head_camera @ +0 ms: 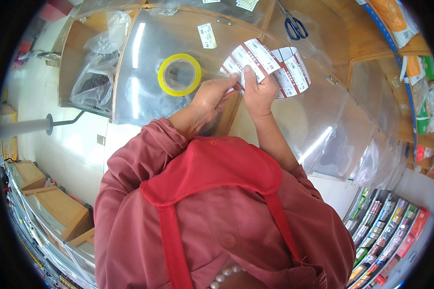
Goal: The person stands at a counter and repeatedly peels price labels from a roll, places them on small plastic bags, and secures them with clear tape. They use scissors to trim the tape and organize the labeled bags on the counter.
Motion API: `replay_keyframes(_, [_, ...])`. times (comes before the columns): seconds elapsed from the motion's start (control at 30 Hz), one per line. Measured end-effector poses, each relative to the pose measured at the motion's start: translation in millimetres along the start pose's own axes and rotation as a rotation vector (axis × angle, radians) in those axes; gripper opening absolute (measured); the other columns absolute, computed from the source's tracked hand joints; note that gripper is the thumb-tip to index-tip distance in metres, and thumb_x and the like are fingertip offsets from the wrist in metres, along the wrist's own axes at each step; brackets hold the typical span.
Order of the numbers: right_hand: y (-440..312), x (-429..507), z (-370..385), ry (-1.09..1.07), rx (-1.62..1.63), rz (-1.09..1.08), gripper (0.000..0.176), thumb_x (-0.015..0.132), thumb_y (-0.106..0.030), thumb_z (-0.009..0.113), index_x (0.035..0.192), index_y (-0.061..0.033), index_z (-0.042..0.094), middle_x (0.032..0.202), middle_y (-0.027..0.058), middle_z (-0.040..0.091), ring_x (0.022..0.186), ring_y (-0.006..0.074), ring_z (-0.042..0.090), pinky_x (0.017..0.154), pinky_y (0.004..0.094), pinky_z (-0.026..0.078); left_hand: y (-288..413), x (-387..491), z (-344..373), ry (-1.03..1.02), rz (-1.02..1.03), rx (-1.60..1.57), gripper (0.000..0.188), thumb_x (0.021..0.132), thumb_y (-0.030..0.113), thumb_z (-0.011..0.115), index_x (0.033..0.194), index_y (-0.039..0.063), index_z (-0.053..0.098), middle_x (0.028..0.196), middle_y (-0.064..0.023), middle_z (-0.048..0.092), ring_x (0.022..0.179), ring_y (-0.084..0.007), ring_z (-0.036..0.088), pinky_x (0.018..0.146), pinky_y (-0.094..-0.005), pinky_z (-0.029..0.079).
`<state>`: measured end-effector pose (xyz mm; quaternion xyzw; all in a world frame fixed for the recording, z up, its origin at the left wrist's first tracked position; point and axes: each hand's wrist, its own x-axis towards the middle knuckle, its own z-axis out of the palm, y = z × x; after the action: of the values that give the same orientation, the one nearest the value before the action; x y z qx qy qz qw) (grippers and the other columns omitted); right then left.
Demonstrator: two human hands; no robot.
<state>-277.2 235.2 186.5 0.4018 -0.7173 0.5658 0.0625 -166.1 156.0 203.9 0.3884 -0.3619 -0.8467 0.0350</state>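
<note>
A fanned bunch of printed paper price labels, white with dark red bands, is held over clear-lidded wooden bins. My right hand grips the bunch from the near side, its thumb pressed on top. Against the bunch's left edge, my left hand pinches with thumb and fingers; what lies between those fingers is partly hidden. A roll of clear tape with a yellow rim lies flat on a lid, just left of my left hand. Farther off on the lid is a single loose label.
Dark-handled scissors lie on the far right lid. At left, an open wooden bin holds plastic bags of dark goods. Packaged goods fill racks at lower right. More wooden bins stand at lower left.
</note>
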Motion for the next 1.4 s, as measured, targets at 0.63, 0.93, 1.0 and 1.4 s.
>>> replay_keyframes(0.63, [-7.7,3.7,-4.4,-0.029,0.082,0.206,0.019,0.087,-0.011,0.064,0.100,0.0028,0.065,0.092,0.0095,0.069,0.081,0.0160,0.062,0.075,0.0304,0.048,-13.2,7.9,7.7,0.066,0.097,-0.094,0.019,0.092,0.028,0.062,0.083,0.012,0.059,0.069,0.0036,0.055,0.055,-0.0064,0.042,0.050,-0.0225,0.029])
replay_keyframes(0.93, [10.0,7.3,5.0,0.125,0.470,0.493,0.017,0.089,-0.010,0.061,0.100,0.0031,0.062,0.096,0.0064,0.067,0.084,0.0114,0.060,0.077,0.0276,0.047,-20.1,20.1,-12.2,-0.107,0.219,-0.059,0.015,0.089,0.023,0.067,0.081,0.011,0.062,0.079,0.0004,0.066,0.063,-0.0047,0.049,0.054,-0.0209,0.034])
replay_keyframes(1.0, [12.3,8.2,5.3,0.131,0.510,0.547,0.017,0.089,-0.009,0.061,0.101,0.0034,0.062,0.097,0.0066,0.067,0.085,0.0112,0.060,0.078,0.0273,0.047,-18.5,25.1,-20.1,-0.173,0.250,-0.002,0.014,0.088,0.022,0.068,0.080,0.011,0.064,0.080,-0.0003,0.067,0.066,-0.0052,0.052,0.056,-0.0205,0.037])
replay_keyframes(1.4, [20.2,17.5,-1.6,0.112,0.559,0.731,0.024,0.086,-0.011,0.064,0.104,0.0047,0.063,0.097,0.0081,0.066,0.085,0.0116,0.061,0.077,0.0262,0.048,-12.5,29.5,-35.4,-0.230,0.226,0.125,0.011,0.085,0.018,0.069,0.080,0.008,0.066,0.082,-0.0008,0.065,0.081,-0.0100,0.058,0.073,-0.0260,0.046])
